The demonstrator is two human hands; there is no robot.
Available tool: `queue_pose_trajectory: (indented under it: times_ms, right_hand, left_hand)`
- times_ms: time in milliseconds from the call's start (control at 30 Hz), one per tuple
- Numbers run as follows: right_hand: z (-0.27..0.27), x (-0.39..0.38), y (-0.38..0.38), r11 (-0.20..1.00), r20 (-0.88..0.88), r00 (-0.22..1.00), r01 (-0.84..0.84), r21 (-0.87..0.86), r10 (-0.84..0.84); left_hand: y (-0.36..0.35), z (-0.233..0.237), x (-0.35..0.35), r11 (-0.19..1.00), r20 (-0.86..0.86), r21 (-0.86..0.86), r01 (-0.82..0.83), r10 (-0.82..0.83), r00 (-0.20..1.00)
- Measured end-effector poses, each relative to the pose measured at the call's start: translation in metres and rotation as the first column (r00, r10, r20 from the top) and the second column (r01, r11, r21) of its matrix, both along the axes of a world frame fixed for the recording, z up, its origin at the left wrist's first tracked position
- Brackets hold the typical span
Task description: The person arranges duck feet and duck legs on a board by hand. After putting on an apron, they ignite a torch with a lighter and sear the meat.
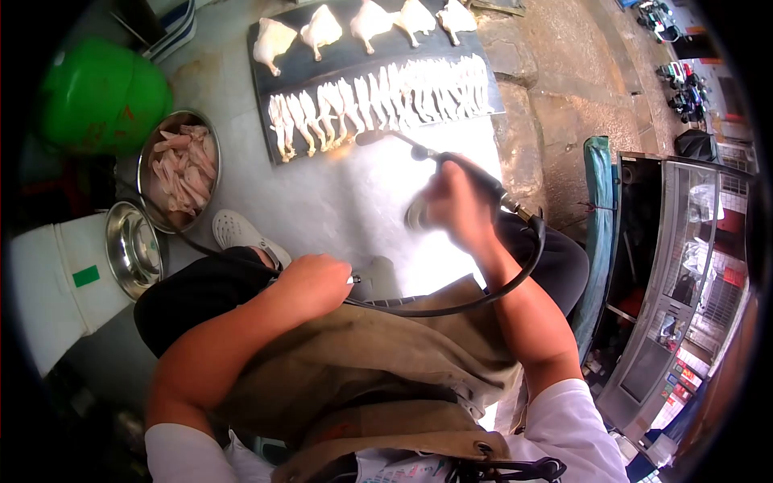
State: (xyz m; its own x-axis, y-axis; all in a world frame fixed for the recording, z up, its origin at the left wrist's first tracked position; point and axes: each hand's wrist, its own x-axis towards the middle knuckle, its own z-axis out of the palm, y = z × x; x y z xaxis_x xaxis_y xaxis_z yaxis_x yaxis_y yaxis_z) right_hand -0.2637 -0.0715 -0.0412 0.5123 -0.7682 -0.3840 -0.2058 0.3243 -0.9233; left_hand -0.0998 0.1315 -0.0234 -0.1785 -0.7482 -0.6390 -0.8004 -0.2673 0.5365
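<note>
My right hand (459, 197), blurred, is wrapped round the handle of a blowtorch (483, 179). The torch head points left at the near edge of a dark board (314, 71), where a small orange glow shows. Across that board lies a row of pale poultry feet (378, 97), with several poultry leg quarters (372, 24) behind them. A black hose (475, 304) curves from the torch handle towards my left hand (316, 282). That hand is closed above my lap, a small metal tip sticking out from it. What it grips is mostly hidden.
At left, a steel bowl (208, 201) holds pinkish raw poultry pieces, beside an upright-looking green gas cylinder (105, 92). A steel basin (121, 258) sits near a white box (48, 282). Right of me are a folded blue-green cloth (594, 233) and a glass-fronted cabinet (660, 322).
</note>
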Motion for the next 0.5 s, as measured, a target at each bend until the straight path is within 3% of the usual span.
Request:
queue_pose_trajectory:
  times_ms: [333,500]
  right_hand:
    - [-0.016,-0.001,-0.002,0.996,0.092,0.993,-0.082,0.034,0.079]
    - [-0.007,-0.001,0.000,0.998,0.021,0.998,-0.055,-0.036,0.056]
  left_hand:
    - [-0.007,0.004,0.007,0.993,0.011,-0.034,0.110,-0.109,0.994]
    - [-0.008,0.006,0.006,0.994,0.010,-0.032,0.102,-0.102,0.995]
